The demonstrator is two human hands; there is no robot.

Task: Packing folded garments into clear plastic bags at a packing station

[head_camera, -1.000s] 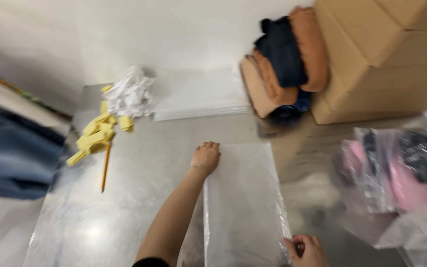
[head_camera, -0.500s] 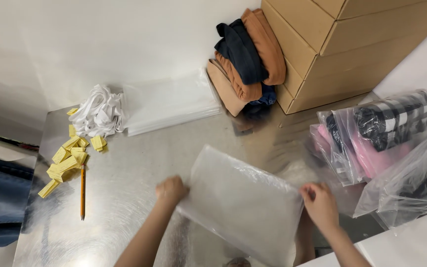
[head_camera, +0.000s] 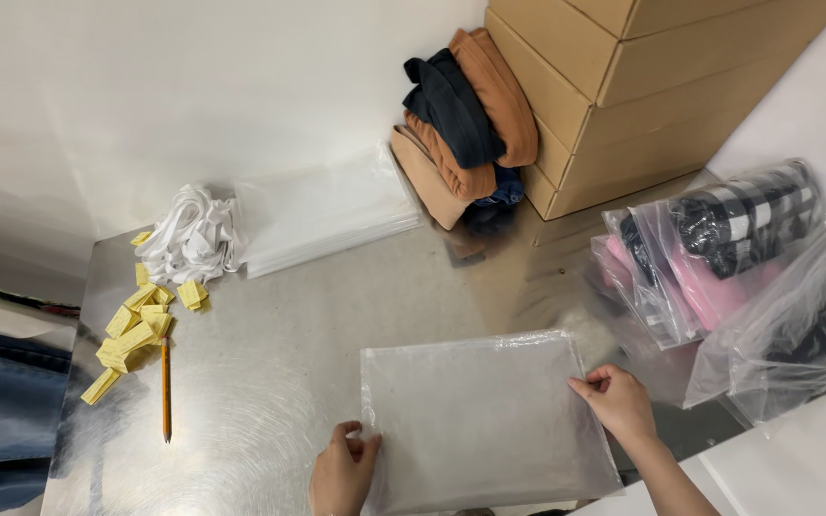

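Head view: a clear plastic bag (head_camera: pixel 485 420) lies flat on the shiny metal surface (head_camera: pixel 298 315), directly between the two hands, long axis running across from one hand to the other. Left hand (head_camera: pixel 343 470) sits at the bag's near left corner, fingers curled, thumb and fingertips pinching the edge. Right hand (head_camera: pixel 616 401) is at the bag's right edge, about midway up, fingers bent and nipping the film. Both hands touch the bag; neither is nearer. Beyond the left hand, well apart: a pencil (head_camera: pixel 165 387), scattered yellow tags (head_camera: pixel 136 334), a heap of white loops (head_camera: pixel 188 237), and a stack of flat clear bags (head_camera: pixel 322 212). Beyond the right hand: bagged garments (head_camera: pixel 719 253), folded clothes (head_camera: pixel 461 124) leaning on cardboard boxes (head_camera: pixel 642 86).
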